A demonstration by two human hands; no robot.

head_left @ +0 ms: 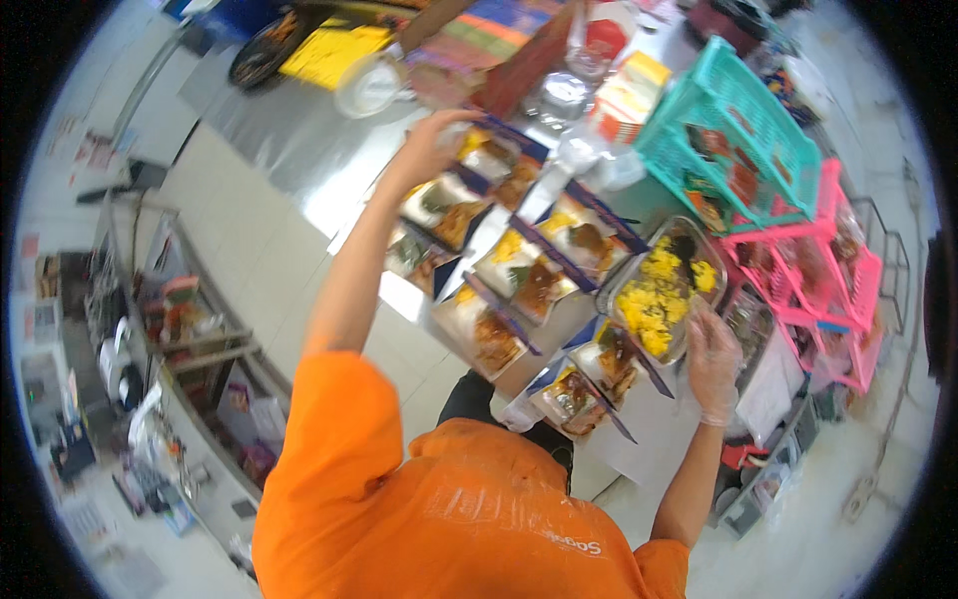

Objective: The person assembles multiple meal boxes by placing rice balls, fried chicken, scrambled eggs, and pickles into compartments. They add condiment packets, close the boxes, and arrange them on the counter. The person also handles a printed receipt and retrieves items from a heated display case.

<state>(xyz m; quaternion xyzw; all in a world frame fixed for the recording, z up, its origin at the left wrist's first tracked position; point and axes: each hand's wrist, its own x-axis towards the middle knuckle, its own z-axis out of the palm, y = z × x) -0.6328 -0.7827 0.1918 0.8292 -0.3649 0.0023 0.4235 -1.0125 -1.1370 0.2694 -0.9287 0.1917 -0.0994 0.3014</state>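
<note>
My bare left hand [437, 148] is at the far end of the group of food boxes, its fingers closed on the edge of the farthest box [491, 160]. Several open boxes, such as a middle one [524, 277], hold white paper, brown saucy food and yellow crumbles; their dark lids stand up. My right hand [715, 361], in a clear plastic glove, is at the near right side of a metal tray [611, 296]. Its fingers are bent together over the rim; whatever is between them is hidden. Yellow crumbled food [651, 307] and a dark heap [683, 247] lie in the tray.
Right of the tray stand a teal basket [733, 90] and pink baskets [828, 235] with packets. A carton [631, 95], a white tub [369, 85] and a yellow sheet [334, 52] lie along the far side. Shelving [205, 349] stands at the left.
</note>
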